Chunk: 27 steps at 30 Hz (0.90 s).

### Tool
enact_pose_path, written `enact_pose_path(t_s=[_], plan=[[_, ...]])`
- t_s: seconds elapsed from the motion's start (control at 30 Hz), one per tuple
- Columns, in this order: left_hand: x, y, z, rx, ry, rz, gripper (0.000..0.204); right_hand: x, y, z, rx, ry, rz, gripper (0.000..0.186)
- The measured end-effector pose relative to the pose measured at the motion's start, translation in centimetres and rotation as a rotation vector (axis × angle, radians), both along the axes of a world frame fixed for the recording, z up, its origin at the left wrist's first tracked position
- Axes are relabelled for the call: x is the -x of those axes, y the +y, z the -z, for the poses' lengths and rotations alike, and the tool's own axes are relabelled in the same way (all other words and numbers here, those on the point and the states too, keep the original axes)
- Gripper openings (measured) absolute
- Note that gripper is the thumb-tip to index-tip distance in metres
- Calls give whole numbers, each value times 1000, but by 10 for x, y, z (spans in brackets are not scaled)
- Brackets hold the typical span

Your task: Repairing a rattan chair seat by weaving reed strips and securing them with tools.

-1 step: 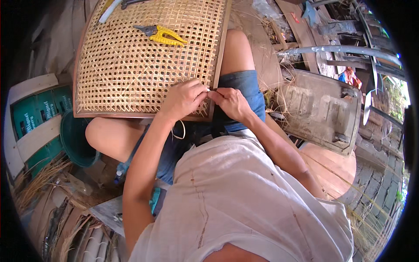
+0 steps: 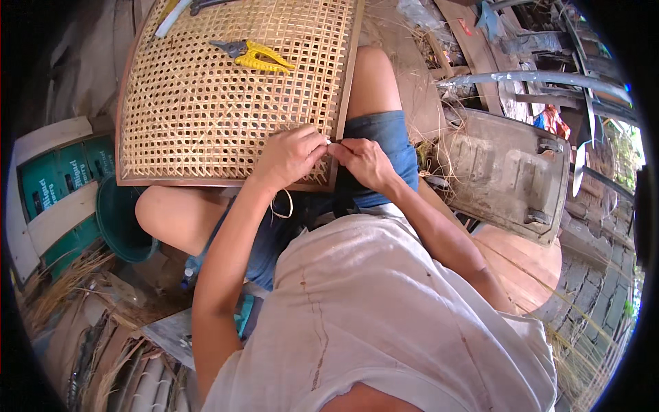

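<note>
Across my lap rests a woven cane panel (image 2: 226,96) in a brown wooden frame (image 2: 226,182). My left hand (image 2: 292,156) lies over its near right corner, fingers closed in a pinch. Against it, thumb to fingertips, is my right hand (image 2: 364,161), also pinched, just over the frame's right edge. A pale bit of cane strand shows between the two sets of fingertips. A loop of the cane strand (image 2: 281,214) hangs below my left wrist. Yellow-handled pruning shears (image 2: 257,56) lie on the weave, farther away. The exact grip of each finger is hidden.
A pale-handled tool (image 2: 173,19) and a dark tool (image 2: 206,5) lie at the panel's far left. On the left stand a green crate (image 2: 58,185) and a dark green bucket (image 2: 120,226). A grey plastic lid-like piece (image 2: 504,172) and a round wooden board (image 2: 525,264) are at the right.
</note>
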State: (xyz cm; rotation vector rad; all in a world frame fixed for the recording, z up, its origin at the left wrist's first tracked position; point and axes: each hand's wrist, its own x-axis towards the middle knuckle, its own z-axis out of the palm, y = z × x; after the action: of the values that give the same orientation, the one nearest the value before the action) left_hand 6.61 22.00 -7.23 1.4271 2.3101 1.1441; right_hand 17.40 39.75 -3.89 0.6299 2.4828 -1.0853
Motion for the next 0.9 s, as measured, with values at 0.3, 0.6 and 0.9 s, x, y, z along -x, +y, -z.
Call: enact_pose_path(t_s=[0.3,0.6,0.9], plan=[[-13,14,1,44,203,-84,9,-3,7,10,212,-23,106,47],[-20,17,-9,79,-119,-239,8,-17,15,-14,147,147,168,37],[-14,25,-14,142,-323,-217,6,-34,19,-6,-132,379,-251,57]])
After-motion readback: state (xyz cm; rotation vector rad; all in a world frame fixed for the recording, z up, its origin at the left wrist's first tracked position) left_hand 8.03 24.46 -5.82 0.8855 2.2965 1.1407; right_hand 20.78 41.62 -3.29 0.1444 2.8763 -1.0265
